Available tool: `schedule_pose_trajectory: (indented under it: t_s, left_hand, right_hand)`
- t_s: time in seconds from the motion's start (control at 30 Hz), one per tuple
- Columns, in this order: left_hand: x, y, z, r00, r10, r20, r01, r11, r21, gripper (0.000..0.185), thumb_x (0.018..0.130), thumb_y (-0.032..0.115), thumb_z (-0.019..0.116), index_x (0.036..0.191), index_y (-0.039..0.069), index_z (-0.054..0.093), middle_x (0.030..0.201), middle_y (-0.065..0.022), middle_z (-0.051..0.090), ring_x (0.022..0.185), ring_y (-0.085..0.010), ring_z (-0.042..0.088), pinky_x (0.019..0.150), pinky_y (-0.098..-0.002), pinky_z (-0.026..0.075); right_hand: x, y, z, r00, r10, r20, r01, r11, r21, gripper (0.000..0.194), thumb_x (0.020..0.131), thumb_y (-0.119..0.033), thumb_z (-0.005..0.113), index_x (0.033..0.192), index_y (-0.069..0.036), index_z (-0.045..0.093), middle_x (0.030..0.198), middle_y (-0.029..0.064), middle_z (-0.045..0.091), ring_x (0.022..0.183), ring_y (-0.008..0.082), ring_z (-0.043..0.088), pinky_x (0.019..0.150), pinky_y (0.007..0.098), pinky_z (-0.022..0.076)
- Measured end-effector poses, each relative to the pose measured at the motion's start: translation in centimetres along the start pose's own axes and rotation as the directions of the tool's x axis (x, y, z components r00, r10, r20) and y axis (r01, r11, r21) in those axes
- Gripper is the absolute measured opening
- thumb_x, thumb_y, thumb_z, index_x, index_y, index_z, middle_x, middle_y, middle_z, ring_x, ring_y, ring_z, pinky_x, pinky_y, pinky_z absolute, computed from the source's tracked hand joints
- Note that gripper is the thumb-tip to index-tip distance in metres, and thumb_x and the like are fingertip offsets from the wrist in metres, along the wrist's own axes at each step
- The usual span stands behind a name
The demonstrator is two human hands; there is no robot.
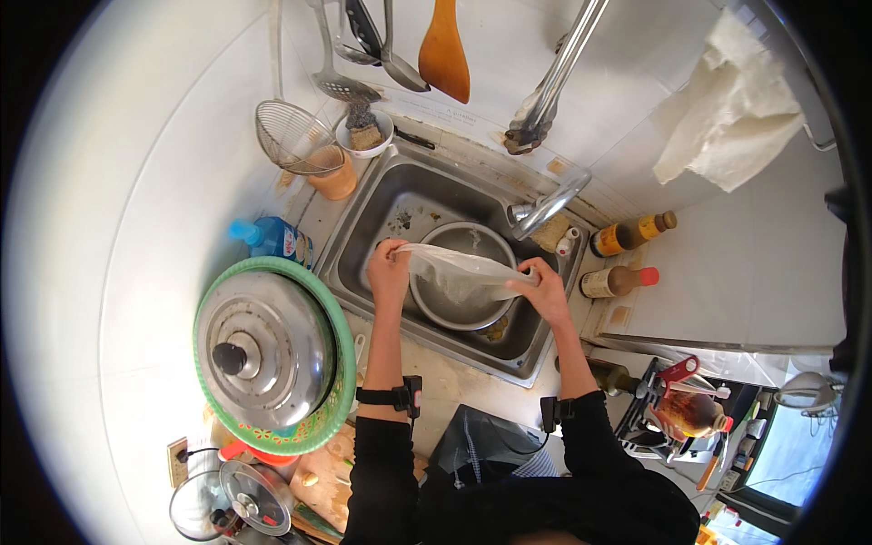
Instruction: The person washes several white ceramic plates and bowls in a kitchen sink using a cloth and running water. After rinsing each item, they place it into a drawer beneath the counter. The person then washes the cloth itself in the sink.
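A thin, whitish, see-through sheet or bag [463, 262] is stretched between my two hands; whether it is cloth or plastic I cannot tell. My left hand [390, 272] pinches its left end, and my right hand [543, 289] grips the right end. Under it a round metal basin [449, 325] rests in the stainless steel sink [388, 194]. The sheet sags over the basin and hides part of its inside. Dark and yellowish scraps [495, 330] lie on the sink floor by the basin.
A chrome faucet [555, 204] reaches over the sink's far right side. Sauce bottles [616, 281] stand to the right. At left, a green plastic basin [344, 340] holds a metal lid [272, 327]. Ladles, a wooden spatula [444, 58] and tongs [545, 102] hang above.
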State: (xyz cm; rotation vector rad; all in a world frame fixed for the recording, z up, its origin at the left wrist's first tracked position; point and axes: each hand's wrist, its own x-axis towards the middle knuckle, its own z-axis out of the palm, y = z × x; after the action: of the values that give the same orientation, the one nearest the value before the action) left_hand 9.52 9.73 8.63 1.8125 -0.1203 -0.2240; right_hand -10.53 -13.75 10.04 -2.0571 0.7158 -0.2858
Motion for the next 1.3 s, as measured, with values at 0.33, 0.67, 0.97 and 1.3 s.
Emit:
schedule_pose_trajectory:
  t_s: [0.33, 0.67, 0.97, 1.3]
  left_hand:
    - [-2.2, 5.4, -1.3, 0.996, 0.085, -0.011, -0.086, 0.983, -0.161, 0.014, 0.080, 0.003, 0.069, 0.093, 0.003, 0.070, 0.088, -0.0054, 0.072, 0.082, -0.0130, 0.066, 0.077, -0.0273, 0.051]
    - [-5.0, 8.2, 2.3, 0.802, 0.121, 0.585, 0.085, 0.946, -0.312, 0.030, 0.076, 0.007, 0.074, 0.105, 0.001, 0.070, 0.102, -0.0064, 0.072, 0.095, -0.0134, 0.066, 0.084, -0.0284, 0.051]
    - [-6.0, 1.9, 3.9, 0.765, 0.417, 0.492, -0.469, 0.883, -0.019, 0.058, 0.075, 0.013, 0.077, 0.130, 0.006, 0.058, 0.121, -0.0158, 0.065, 0.116, -0.0291, 0.061, 0.098, -0.0368, 0.046]
    - [-5.0, 3.4, 3.7, 0.845, 0.131, 0.518, -0.087, 0.990, -0.107, 0.042, 0.073, 0.006, 0.069, 0.112, 0.006, 0.057, 0.105, -0.0088, 0.064, 0.102, -0.0219, 0.062, 0.088, -0.0345, 0.049]
  right_hand:
    - [-0.3, -4.4, -1.2, 0.975, 0.027, 0.222, -0.186, 0.646, 0.740, 0.015, 0.099, -0.016, 0.061, 0.110, -0.006, 0.064, 0.122, 0.0066, 0.064, 0.100, 0.0146, 0.060, 0.089, 0.0302, 0.0471]
    - [0.1, -9.5, 2.2, 0.977, -0.147, 0.157, 0.091, 0.943, 0.320, 0.021, 0.084, -0.006, 0.074, 0.088, -0.007, 0.053, 0.079, -0.0026, 0.056, 0.072, 0.0041, 0.048, 0.063, 0.0221, 0.0410]
    - [-1.8, -12.4, -0.5, 0.985, -0.113, 0.130, -0.071, 0.420, 0.905, 0.019, 0.091, -0.001, 0.066, 0.091, -0.012, 0.051, 0.096, 0.0020, 0.064, 0.087, 0.0122, 0.062, 0.074, 0.0291, 0.0500]
    - [-2.4, 0.2, 1.1, 0.873, 0.482, -0.079, -0.275, 0.619, 0.736, 0.034, 0.088, -0.007, 0.066, 0.116, -0.006, 0.048, 0.104, 0.0083, 0.065, 0.087, 0.0175, 0.062, 0.075, 0.0316, 0.0486]
